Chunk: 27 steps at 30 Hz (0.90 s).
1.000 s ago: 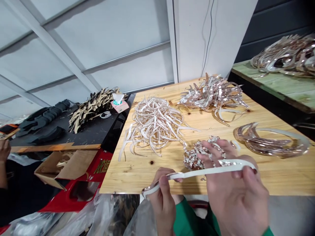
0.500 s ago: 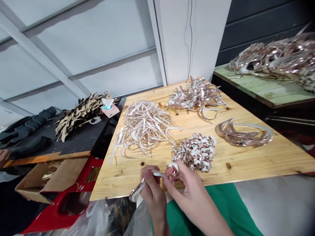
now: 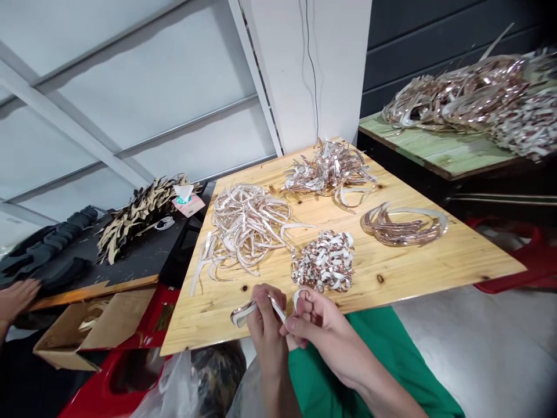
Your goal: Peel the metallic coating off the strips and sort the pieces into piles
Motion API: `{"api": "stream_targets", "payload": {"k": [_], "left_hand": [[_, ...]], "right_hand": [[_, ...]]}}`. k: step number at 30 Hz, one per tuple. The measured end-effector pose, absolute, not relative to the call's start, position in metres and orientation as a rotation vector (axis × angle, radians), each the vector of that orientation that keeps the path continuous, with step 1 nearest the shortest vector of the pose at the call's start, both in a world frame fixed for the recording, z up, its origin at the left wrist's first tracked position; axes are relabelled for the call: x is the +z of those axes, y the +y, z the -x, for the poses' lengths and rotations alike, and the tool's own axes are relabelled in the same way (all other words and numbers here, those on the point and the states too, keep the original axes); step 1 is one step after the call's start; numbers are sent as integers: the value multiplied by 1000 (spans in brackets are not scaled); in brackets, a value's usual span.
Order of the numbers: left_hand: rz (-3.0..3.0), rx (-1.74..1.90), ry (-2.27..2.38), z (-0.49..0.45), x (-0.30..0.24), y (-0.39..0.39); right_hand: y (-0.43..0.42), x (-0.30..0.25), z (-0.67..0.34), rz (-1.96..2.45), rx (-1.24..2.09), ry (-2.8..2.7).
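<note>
Between my hands runs a narrow strip (image 3: 242,314), white on one face and shiny rose gold on the other. My left hand (image 3: 266,316) is closed around it, with a looped end sticking out to the left. My right hand (image 3: 319,322) pinches the strip close by, and a curled white part shows above its fingers. Both hands are over the table's front edge. Just beyond them lies a heap of short, folded rose-gold and white pieces (image 3: 324,261). A tangled pile of long pale strips (image 3: 248,223) lies farther left.
The wooden table (image 3: 369,299) also holds a shiny strip bunch (image 3: 331,168) at the back and a coiled bundle (image 3: 402,226) at right. A green-topped table (image 3: 448,154) bears more strips. At left are a tissue box (image 3: 188,203), a cardboard box (image 3: 104,328) and another person's hand (image 3: 20,299).
The view has shifted, moving the table's piles leftward. My hands still grip the strip, whose left end now points more sideways. The other person's hand shows more at the left.
</note>
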<state>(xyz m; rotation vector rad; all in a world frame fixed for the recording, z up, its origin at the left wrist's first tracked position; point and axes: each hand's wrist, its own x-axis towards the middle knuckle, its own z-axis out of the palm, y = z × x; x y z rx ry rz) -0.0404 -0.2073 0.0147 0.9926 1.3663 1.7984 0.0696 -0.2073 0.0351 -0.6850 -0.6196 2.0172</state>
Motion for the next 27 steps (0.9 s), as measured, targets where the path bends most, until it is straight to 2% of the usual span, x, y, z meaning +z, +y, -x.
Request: {"api": "stream_targets", "payload": {"k": [4,7,9,12,14,16,19,22,27], "left_hand": [[-703,1977,1312,43,24,-197],[-661,2074,1345,53,25,-190],[-676,2095,1372,56,23,-188],[-731,2133,1432,57,21,-187],[-775,2164,1468,59,26,-183],[-853,2151,1522,65,39,-169],[-1161,1899,1713,80,67,-126],[-1114,1777,1664,93,97,-65],[-1161,1271,1618,109,122,-2]], "right_hand": [[-227,18,-69,472,2410,-374],[-246,9,-79,373,2497,-616],[-251,15,-95,420,2292,-928],[-240,38,-126,671,1626,-1308],[-224,51,-142,724,1295,-1345],[-204,57,-149,698,1098,-1291],[-173,49,-141,745,805,-1314],[-148,33,-128,962,667,-1318],[-136,11,-130,1192,637,-1184]]}}
